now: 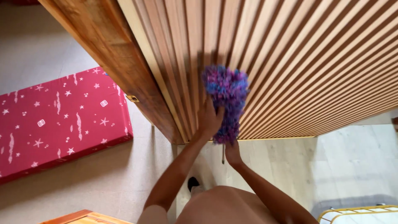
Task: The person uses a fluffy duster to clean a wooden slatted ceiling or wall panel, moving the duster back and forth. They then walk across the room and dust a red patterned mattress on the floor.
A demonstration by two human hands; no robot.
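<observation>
Now: Fluffy Duster Pressed to Slatted Wall

A fluffy purple-and-blue microfibre duster (227, 97) is pressed against the ribbed wooden slat wall (298, 62). Its head is clasped by the left hand (208, 120); its lower end is gripped by the closed right hand (233, 154). A red star-patterned mattress (58, 120) lies on the floor.

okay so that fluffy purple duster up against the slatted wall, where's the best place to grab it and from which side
Probably by the thin handle at its lower end, coming from below. The duster has a soft, shaggy head lying flat against the slatted wall, so only the stem offers a firm grip. The right hand is at that end; the left hand presses on the fluffy head from the left.
</observation>
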